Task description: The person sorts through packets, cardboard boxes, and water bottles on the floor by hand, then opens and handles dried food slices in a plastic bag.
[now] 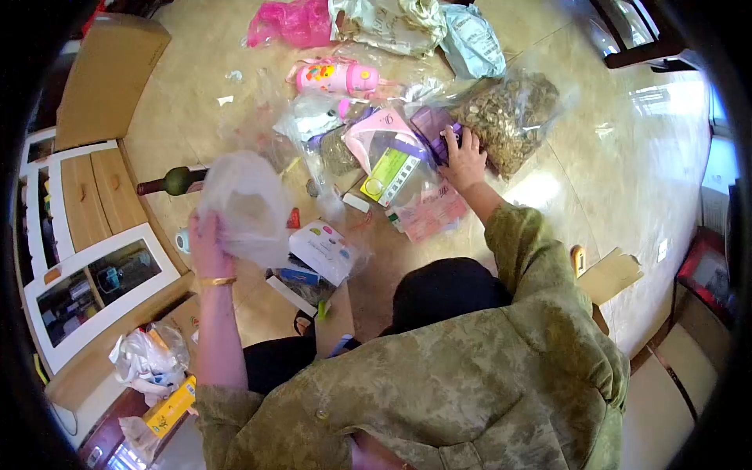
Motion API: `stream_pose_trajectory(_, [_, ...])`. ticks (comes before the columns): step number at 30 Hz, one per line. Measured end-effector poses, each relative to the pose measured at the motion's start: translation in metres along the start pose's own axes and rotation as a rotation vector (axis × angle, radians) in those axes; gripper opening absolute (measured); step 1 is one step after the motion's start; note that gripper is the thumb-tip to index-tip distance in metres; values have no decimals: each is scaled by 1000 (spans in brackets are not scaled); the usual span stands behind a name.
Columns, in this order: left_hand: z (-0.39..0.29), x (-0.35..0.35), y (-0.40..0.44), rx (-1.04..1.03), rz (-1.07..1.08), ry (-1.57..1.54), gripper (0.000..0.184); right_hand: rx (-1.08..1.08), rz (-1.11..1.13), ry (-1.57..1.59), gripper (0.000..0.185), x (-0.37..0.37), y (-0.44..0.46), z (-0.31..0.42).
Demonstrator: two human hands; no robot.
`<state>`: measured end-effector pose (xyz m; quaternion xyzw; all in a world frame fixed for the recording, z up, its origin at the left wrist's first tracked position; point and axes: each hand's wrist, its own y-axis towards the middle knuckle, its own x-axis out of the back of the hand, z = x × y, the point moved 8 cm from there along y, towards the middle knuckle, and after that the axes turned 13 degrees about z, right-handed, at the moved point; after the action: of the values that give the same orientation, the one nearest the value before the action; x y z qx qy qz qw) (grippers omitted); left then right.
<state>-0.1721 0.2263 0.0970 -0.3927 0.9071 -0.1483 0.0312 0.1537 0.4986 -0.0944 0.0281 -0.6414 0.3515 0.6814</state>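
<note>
My left hand point(207, 239) is closed on a thin translucent plastic bag point(247, 207), which hangs puffed out over the floor. My right hand point(465, 160) reaches to the pile and grips a purple package point(431, 125), its fingers over the near side. Just right of it lies a large clear bag of brown dried pieces point(513, 117). To its left are a pink-and-white package point(377, 133) and a green-and-white labelled box point(390, 177). A pink packet point(429, 213) lies below the hand.
Beyond are a pink bottle point(337, 77), a bright pink bag point(290, 23) and a pale blue bag point(472, 43). A green glass bottle point(178, 181) lies at left by a white-framed cabinet point(94, 286). A white box point(325, 251) sits nearer me. Cardboard point(609, 276) is at right.
</note>
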Motion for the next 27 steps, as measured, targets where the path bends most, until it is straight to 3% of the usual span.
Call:
stream_pose_trajectory(3, [37, 0, 13, -6, 33, 115, 24, -28, 0, -130, 80, -2, 13, 4])
stream_pose_trajectory(7, [81, 1, 27, 79, 6, 28, 22, -34, 128, 138, 81, 20, 13, -2])
stream_pose_trajectory(9, [90, -8, 28, 114, 75, 16, 21, 156, -33, 464, 81, 40, 7, -13])
stream_pose_trajectory(12, [98, -25, 27, 155, 136, -18, 20, 209, 107, 1405, 71, 79, -12, -13])
stream_pose_trajectory(13, [99, -28, 29, 166, 135, -39, 20, 155, 91, 1321, 74, 94, -14, -19])
stream_pose_trajectory(15, [102, -30, 34, 172, 162, -21, 19, 347, -78, 1266, 72, 137, -19, -10])
stream_pose_trajectory(19, [92, -49, 27, 206, 161, -14, 16, 411, -165, 1302, 69, 189, -22, -1])
stream_pose_trajectory(21, [98, -49, 27, 197, 176, -22, 17, 413, -211, 1645, 63, 199, -23, -7])
stream_pose_trajectory(23, [107, -46, 29, 183, 193, -21, 17, 367, -222, 1930, 38, 201, -24, -19])
stream_pose_trajectory(26, [134, -43, 32, 228, 253, 74, 24, 477, -319, 2138, 31, 233, -42, -12])
stream_pose_trajectory(27, [134, -41, 36, 136, 265, 355, 31, 490, -350, 2157, 33, 239, -46, -13])
